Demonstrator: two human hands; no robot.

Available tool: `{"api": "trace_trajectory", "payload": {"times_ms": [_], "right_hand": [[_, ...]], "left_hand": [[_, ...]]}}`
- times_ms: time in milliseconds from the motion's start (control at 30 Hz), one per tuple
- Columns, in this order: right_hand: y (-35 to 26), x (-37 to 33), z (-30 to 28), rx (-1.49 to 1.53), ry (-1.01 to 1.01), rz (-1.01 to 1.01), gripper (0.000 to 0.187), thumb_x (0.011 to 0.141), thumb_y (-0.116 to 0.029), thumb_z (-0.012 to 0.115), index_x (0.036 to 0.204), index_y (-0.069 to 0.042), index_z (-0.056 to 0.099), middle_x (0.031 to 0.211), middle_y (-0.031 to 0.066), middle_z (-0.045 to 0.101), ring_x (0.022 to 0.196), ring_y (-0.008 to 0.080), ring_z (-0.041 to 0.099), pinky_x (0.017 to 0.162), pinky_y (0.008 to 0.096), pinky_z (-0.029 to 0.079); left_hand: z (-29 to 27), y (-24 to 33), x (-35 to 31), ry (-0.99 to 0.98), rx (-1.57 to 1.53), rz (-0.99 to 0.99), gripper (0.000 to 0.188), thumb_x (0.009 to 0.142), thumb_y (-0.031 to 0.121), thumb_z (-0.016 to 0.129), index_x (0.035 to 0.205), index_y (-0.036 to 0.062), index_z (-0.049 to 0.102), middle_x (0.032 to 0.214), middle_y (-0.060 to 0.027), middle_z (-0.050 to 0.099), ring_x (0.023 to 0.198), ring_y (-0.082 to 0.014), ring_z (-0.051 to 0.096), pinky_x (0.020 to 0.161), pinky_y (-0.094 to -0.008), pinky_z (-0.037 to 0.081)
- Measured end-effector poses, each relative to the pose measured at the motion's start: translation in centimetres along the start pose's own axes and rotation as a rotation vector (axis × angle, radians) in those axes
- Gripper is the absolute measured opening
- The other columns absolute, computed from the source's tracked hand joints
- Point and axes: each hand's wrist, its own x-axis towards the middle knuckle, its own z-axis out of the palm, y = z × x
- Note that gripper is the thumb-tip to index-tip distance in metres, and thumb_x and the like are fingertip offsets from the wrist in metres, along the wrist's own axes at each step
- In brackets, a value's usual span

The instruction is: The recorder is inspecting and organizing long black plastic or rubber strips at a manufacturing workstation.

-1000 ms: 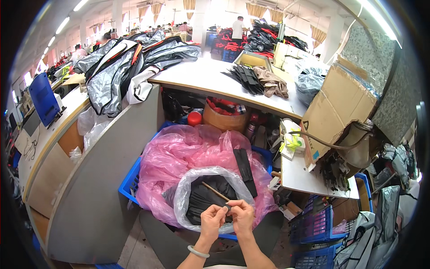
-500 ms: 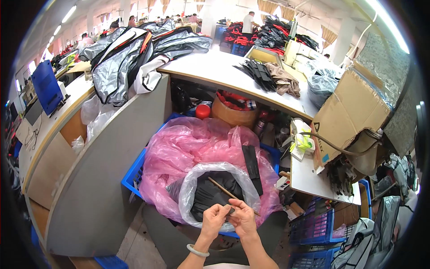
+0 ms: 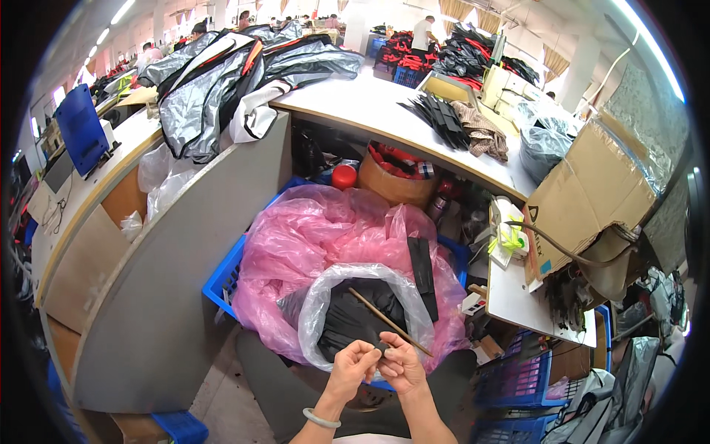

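My left hand (image 3: 355,368), with a pale bangle (image 3: 322,419) at its wrist, has thumb and forefinger pinched together. Close beside it, my right hand (image 3: 402,365) is closed too, its fingers curled. Whatever lies between the fingertips is too small and hidden to name. Both hands are over the near rim of a clear plastic bag (image 3: 314,303) that holds black flat pieces (image 3: 355,314). A thin brown stick (image 3: 384,318) lies slanted across that bag, its lower end just beyond my right hand. To the right of the bag rests a black strip (image 3: 421,270).
Pink plastic sheeting (image 3: 296,229) fills a blue crate (image 3: 222,277) around the bag. A grey panel (image 3: 177,281) stands at left. The white table (image 3: 347,96) carries silver-grey covers (image 3: 207,96) and black strips (image 3: 441,122). At right are a cardboard box (image 3: 592,177) and blue crates (image 3: 518,377).
The view has shifted slightly, so the surroundings sit a little farther right. My fingertips have changed position slightly and remain close together. The stick stays across the bag.
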Motion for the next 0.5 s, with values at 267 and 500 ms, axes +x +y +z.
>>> {"api": "trace_trajectory", "payload": {"times_ms": [267,500], "right_hand": [[1.0,-0.4,0.6,-0.391,0.107,-0.214,0.041,0.076,0.011,0.060,0.116,0.006,0.054,0.087,0.0129,0.065,0.041,0.0038,0.047,0.038,0.0167,0.037],[1.1,-0.6,-1.6,0.012,-0.137,0.011,0.041,0.077,0.010,0.059,0.117,0.007,0.052,0.092,0.0148,0.064,0.037,0.0017,0.041,0.036,0.0154,0.036]], "left_hand": [[-1.4,0.0,0.3,0.000,-0.184,-0.115,0.012,0.086,0.010,0.061,0.078,0.0035,0.055,0.058,-0.0008,0.052,0.046,-0.0082,0.047,0.043,-0.0204,0.038],[-1.8,-0.6,-0.4,-0.075,-0.246,-0.111,0.017,0.089,0.012,0.059,0.075,0.0045,0.052,0.058,-0.0023,0.052,0.046,-0.0103,0.050,0.042,-0.0230,0.041]]}}
